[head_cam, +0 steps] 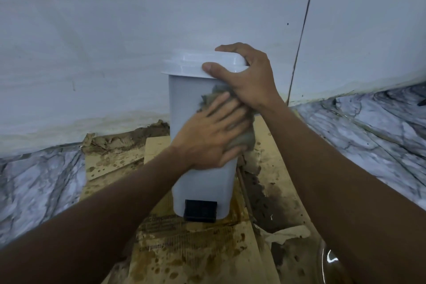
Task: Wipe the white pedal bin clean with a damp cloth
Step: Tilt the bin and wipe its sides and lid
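Observation:
The white pedal bin [198,187] stands upright against the wall, lid closed, with a black pedal [200,210] at its foot. My right hand [247,76] grips the right side of the lid [184,65], thumb on its front rim. My left hand [212,138] lies flat on the bin's front face, fingers spread, pressing a grey-green cloth [245,138] against it. Most of the cloth is hidden under my palm; folds stick out above and to the right of the fingers.
The bin stands on wet, stained cardboard [191,253] laid over a marbled floor [39,189]. Crumbled brown debris [260,196] lies to the bin's right and behind it. A white wall [115,30] rises directly behind, meeting another wall panel at right.

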`<state>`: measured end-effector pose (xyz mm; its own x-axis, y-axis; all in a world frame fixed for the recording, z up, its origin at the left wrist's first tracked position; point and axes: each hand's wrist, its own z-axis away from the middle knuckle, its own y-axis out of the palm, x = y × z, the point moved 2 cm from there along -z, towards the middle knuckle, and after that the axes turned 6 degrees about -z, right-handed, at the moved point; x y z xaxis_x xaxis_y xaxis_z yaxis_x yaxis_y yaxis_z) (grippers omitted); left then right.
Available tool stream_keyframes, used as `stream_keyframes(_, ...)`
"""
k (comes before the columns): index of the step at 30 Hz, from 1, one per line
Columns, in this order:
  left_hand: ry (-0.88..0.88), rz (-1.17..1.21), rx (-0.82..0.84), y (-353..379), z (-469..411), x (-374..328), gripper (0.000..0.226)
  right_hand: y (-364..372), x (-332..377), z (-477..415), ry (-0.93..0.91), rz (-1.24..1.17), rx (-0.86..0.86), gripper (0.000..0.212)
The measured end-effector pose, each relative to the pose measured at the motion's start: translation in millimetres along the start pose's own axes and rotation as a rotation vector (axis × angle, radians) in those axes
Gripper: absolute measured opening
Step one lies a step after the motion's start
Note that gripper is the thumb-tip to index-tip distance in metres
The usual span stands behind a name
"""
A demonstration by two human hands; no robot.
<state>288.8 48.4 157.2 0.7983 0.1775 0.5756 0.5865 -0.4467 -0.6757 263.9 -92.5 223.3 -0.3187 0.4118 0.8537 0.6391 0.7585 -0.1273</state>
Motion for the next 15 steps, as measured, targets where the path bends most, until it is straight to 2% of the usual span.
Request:
stream_keyframes(2, -0.102, 0.009, -0.041, -3.6, -0.9, 3.3, 0.063, -3.2, 1.1, 0.5, -0.003, 0.012, 0.017, 0.043)
stream_keyframes(4, -0.130, 0.032, -0.013, -0.4, 14.3, -9.8, 0.065, -6.8, -0.5, 0.8, 0.016, -0.002, 0.027, 0.043)
stream_keyframes(7, 0.022, 0.030, 0.084, 9.9, 51.5, -34.4, 0.070, -13.0, -2.4, 3.1, 0.057, -0.049, 0.023, 0.045)
stream_keyframes(9, 0.012, 0.028, 0.070, 15.8, 74.1, -38.6, 0.070, -14.1, -2.6, 4.6, 0.056, -0.038, 0.024, 0.045)
stream_keyframes(13, -0.432, 0.086, -0.028, 22.4, 95.8, -31.1, 0.076, -8.6, 0.0, 9.7, 0.032, -0.015, 0.003, 0.047)
stream_keyframes(15, -0.587, 0.184, -0.089, 19.6, 90.2, -27.3, 0.077, -7.0, 1.5, 14.4, 0.006, 0.000, 0.006, 0.046)
